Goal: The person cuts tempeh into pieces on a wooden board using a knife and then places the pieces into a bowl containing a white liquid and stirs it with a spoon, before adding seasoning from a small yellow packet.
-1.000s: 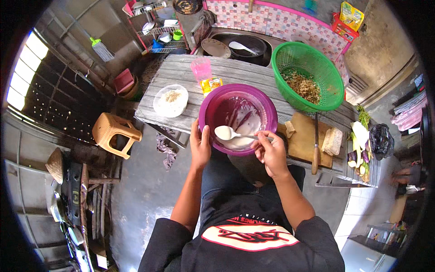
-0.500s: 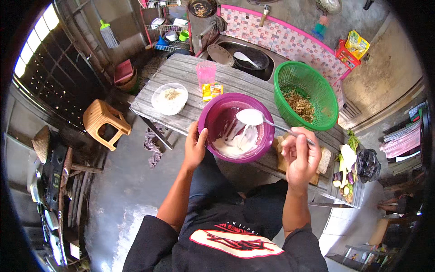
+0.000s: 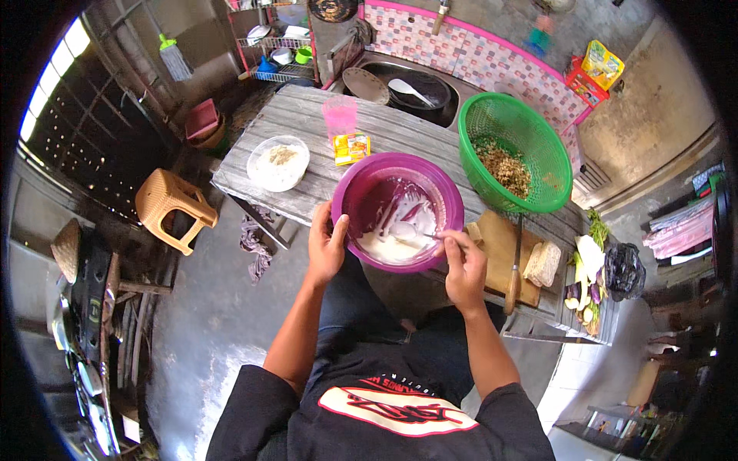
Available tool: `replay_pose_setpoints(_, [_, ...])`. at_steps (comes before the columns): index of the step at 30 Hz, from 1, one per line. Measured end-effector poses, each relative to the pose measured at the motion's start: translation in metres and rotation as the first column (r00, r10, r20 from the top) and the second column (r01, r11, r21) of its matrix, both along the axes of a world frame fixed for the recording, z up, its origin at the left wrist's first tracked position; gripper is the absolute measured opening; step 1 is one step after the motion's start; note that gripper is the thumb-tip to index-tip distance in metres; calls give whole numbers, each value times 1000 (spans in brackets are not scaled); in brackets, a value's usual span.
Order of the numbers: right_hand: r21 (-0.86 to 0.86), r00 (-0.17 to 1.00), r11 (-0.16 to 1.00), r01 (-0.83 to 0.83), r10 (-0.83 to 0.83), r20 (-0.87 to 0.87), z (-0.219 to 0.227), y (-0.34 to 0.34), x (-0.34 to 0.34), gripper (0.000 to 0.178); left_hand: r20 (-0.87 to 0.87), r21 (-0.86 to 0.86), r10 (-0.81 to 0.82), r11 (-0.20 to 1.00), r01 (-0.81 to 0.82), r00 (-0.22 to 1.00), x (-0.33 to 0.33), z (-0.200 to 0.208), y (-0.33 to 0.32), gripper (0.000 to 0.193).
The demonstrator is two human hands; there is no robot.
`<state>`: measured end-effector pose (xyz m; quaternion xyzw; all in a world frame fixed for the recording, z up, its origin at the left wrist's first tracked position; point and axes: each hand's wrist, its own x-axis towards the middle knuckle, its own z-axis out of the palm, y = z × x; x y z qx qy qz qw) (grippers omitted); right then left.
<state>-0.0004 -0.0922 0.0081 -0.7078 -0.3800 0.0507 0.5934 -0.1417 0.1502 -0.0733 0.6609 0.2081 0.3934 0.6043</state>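
Note:
A purple plastic bowl (image 3: 450, 201) is tilted toward me at the table's front edge, with white batter (image 3: 382, 247) pooled in its lower part and streaked up its wall. My left hand (image 3: 327, 244) grips the bowl's left rim, thumb over the edge. In my right hand (image 3: 464, 269) is the handle of a metal spoon (image 3: 405, 230), pinched between thumb and fingers. The spoon's head rests down in the batter, partly coated white. Beyond the bowl lie yellow seasoning sachets (image 3: 352, 149) and a pink plastic cup (image 3: 340, 117).
A clear bowl of white flour (image 3: 278, 164) stands left on the wooden table (image 3: 242, 134). At right are a green basket (image 3: 553, 196) of brown crumbly food, a cutting board (image 3: 500, 238), a knife (image 3: 513, 280), a tempeh-like block (image 3: 543, 263) and vegetables (image 3: 588, 269). The sink (image 3: 453, 96) lies behind.
My right hand has moved down and left, lowering the spoon from above the bowl into the batter. The cutting board and knife now show. My left hand keeps its hold on the rim.

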Motion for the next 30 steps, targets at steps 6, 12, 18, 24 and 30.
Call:
replay_pose_setpoints(6, [61,938,998,23,0,-347,-10,3,15,19,77,-173,-34,984,47,996,-6,18,-7,34])
replay_pose_setpoints(12, [-14,932,1000,-18,12,-362,-18,24,9,24,-11,-117,-34,993,32,999,-34,32,-6,44])
replay_pose_setpoints(18, [32,909,999,15,0,-418,-23,17,17,33,-206,15,99,995,-98,974,-37,21,2,57])
replay_pose_setpoints(24, [-77,915,982,170,-187,-359,-9,-48,31,36,-38,620,435,716,-320,900,-12,84,-55,47])
replay_pose_setpoints(30, [-131,865,914,384,-406,-295,6,-107,26,28,-182,692,-381,605,394,906,55,107,-131,36])
